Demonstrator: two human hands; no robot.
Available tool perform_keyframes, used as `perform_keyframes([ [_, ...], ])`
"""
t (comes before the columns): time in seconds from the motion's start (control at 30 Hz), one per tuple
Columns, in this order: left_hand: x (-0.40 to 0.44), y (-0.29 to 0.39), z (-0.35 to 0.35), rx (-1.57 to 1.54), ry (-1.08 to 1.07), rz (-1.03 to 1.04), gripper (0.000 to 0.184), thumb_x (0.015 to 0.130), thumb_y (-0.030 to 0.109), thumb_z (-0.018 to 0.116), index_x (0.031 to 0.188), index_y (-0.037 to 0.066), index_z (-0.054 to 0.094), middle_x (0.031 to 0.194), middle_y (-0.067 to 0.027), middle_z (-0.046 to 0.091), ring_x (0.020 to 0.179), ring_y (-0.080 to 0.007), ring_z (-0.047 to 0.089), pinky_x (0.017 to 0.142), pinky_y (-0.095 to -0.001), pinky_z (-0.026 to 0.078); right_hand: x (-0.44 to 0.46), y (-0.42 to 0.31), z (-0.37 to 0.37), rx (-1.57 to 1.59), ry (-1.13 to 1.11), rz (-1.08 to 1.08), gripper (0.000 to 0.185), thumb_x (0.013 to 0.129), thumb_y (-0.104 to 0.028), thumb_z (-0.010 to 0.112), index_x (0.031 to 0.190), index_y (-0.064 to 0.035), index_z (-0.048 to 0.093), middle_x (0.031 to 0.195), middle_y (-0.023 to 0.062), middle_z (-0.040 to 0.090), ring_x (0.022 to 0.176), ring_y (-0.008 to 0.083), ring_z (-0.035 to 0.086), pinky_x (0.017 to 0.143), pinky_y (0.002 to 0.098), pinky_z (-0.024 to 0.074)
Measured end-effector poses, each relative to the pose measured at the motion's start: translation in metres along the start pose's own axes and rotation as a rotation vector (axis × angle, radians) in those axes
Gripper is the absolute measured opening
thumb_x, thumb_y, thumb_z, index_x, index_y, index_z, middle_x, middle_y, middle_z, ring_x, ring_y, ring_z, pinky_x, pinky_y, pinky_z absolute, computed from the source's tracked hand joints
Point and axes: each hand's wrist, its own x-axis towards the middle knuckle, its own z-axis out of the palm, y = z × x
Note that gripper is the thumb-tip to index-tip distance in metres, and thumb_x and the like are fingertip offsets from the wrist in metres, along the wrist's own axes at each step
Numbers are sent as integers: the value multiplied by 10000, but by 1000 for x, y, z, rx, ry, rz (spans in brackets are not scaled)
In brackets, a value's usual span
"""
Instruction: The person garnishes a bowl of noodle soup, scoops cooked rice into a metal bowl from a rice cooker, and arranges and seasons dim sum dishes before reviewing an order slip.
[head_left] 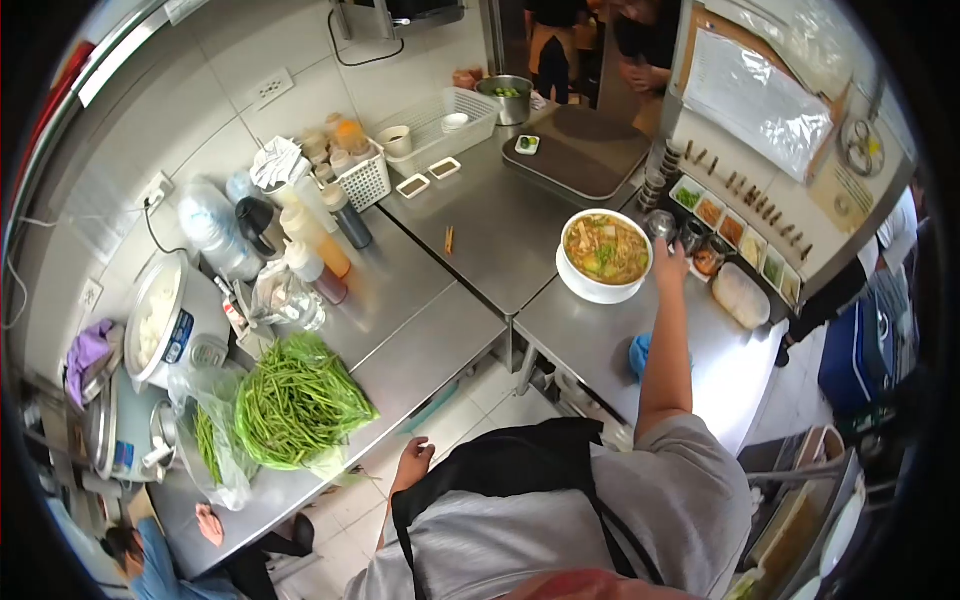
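Note:
My right hand (pixel 670 264) reaches over the right counter, just right of a white bowl (pixel 592 292) of noodle soup with greens. Its fingers are drawn together beside a small metal-topped jar (pixel 660 225); whether they touch it or pinch something small is hidden. Close by are more dark jars (pixel 692 236) and a container of orange-red food (pixel 708 262). Low at my side, my left hand (pixel 412 464) hangs off the counter's front edge, loosely curled with fingers a little apart and nothing in it. A blue cloth-like item (pixel 640 355) lies partly behind my right forearm.
Garnish tubs (pixel 732 230) line the right wall beside a clear lidded container (pixel 741 296). A brown tray (pixel 580 150) sits at the back. Leftward stand sauce bottles (pixel 318 270), bagged green beans (pixel 300 400) and a white tub (pixel 160 320). Other people are at lower left and beyond the doorway.

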Motion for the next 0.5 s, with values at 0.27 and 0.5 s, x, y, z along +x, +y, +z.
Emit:
perform_keyframes([
  [0.27,-36,-90,-86,204,71,-103,438,731,265,592,1034,-32,483,771,-183,594,721,-253,587,648,-325,455,-98,-56,32,1037,-197,712,686,781,-630,182,1269,-160,288,1261,84,371,1113,287,387,890,542,210],
  [0.5,-25,-154,-107,227,149,-299,450,713,264,599,1041,-20,480,796,-177,593,729,-234,588,630,-316,463,-106,-85,40,1126,-129,659,634,808,-599,160,1247,-168,312,1247,74,387,1105,297,394,893,509,232],
])
